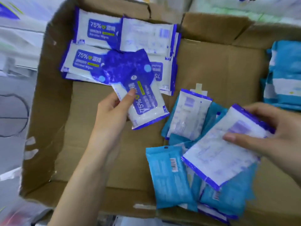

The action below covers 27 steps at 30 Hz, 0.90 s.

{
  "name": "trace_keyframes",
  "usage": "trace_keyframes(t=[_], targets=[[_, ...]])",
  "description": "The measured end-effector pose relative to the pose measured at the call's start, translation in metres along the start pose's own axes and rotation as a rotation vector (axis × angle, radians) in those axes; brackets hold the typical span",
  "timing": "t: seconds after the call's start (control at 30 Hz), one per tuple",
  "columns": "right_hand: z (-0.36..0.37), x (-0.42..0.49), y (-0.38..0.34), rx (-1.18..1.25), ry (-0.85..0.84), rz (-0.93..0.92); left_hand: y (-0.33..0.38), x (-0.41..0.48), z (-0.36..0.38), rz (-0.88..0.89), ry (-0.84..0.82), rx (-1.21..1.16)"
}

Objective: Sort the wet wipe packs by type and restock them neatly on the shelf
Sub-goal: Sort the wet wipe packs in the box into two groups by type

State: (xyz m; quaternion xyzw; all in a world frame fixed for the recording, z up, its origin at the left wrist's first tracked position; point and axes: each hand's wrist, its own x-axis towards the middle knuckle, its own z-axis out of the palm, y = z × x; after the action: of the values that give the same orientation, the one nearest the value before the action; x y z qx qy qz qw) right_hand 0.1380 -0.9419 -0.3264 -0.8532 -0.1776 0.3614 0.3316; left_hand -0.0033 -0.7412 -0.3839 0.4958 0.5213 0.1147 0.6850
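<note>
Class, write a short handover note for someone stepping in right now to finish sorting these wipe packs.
Left hand holds a face-up pack near the blue-and-white pile at the box's far left.
Right hand grips a face-down pack of that type over the mixed heap.
Done: some blue-and-white packs grouped.
Left: separate the heap's teal packs, then restock the shelf.

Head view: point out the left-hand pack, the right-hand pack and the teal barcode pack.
left-hand pack (145, 101), head view, blue label.
right-hand pack (218, 154), head view, white back.
teal barcode pack (169, 178), head view, middle.
</note>
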Motion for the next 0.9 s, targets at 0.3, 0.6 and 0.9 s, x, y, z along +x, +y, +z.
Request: trace_keyframes(t=[0.3,0.6,0.9], targets=[[0.071,0.103,-0.061,0.848,0.045,0.221,0.031,0.055,-0.067,-0.037,0.087,-0.361],[0.111,0.174,-0.073,1.199,0.121,0.329,0.056,0.129,-0.039,0.029,0.066,-0.542],[0.104,0.193,-0.081,0.828,0.354,0.132,0.062,0.14,-0.048,0.05,0.059,-0.12]])
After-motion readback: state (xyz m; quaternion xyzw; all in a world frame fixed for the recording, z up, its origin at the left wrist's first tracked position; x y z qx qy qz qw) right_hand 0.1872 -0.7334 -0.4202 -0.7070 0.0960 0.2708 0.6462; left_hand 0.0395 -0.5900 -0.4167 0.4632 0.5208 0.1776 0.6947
